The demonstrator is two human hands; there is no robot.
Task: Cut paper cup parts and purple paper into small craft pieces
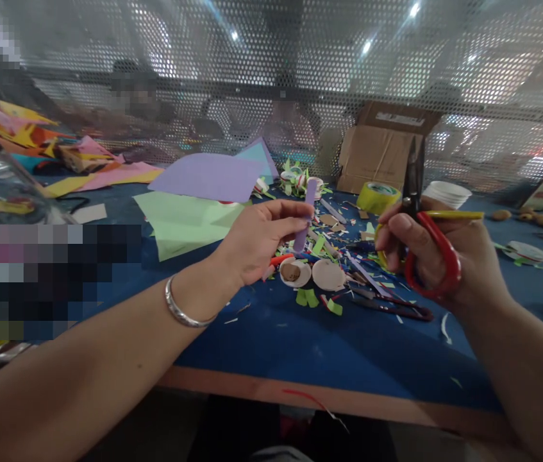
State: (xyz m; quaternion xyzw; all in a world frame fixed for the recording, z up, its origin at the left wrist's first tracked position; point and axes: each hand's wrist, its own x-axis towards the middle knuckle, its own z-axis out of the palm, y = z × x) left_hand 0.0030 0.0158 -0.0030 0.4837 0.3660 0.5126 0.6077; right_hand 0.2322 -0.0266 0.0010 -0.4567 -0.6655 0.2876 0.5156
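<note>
My left hand [268, 234] pinches a narrow purple paper strip [305, 215] between thumb and fingers, upright above the litter of cuttings. In my right hand [444, 256] are red-handled scissors [433, 266], their dark blades pointing up. A thin yellow piece [454, 215] crosses the same hand; I cannot tell exactly what it is. Below the strip lie two small white round discs, one [295, 273] with a brown round piece on it and the other bare [329, 274]. A second pair of dark scissors [391, 303] rests on the blue tabletop.
Purple paper [206, 176] and green paper [189, 221] lie left of centre. Behind the cuttings stand yellow tape [379, 197], a cardboard box [374, 154] and white cups [447, 192]. A perforated metal screen [252, 58] closes the back. Another person's area is at left.
</note>
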